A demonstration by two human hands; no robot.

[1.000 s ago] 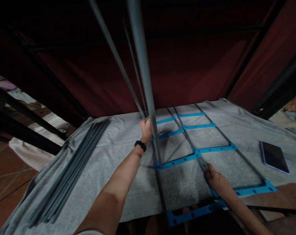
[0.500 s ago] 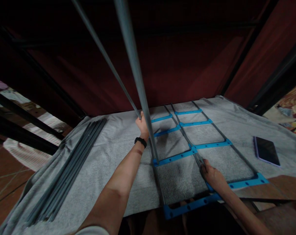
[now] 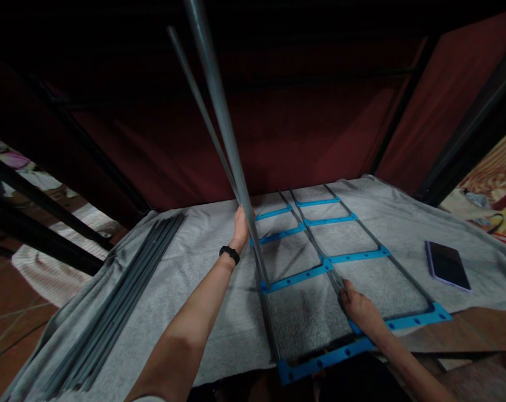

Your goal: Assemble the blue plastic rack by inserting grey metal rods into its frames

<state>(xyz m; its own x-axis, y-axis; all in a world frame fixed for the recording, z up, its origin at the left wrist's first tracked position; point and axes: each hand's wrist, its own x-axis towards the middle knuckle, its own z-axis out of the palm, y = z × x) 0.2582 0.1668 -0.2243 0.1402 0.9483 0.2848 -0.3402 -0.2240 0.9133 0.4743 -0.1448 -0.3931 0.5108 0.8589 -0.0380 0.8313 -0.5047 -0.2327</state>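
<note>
My left hand [image 3: 240, 228], with a black band on its wrist, is closed around a slanting grey tube [image 3: 198, 95] at the far left of a flat rack frame. A nearer upright grey tube [image 3: 223, 117] partly hides the fingers; its foot meets a hole at the end of a blue plastic crosspiece [image 3: 297, 277]. My right hand [image 3: 359, 306] is closed on the grey rods [image 3: 335, 281] along the frame's middle, where two ladder-like sections lie side by side. Across the front, a blue end piece [image 3: 326, 359] and another blue end piece [image 3: 418, 320] join the rods.
Several loose grey tubes [image 3: 123, 296] lie together on the grey cloth [image 3: 211, 329] at left. A phone-like device [image 3: 448, 265] with a dark screen rests at right. Behind stands a dark red panel [image 3: 278, 134] with black bars [image 3: 399, 111] around it.
The slanting tube's upper end has come into view, and my left hand has moved slightly nearer the upright tube. My right hand keeps its hold on the rods. The camera view has shifted a little.
</note>
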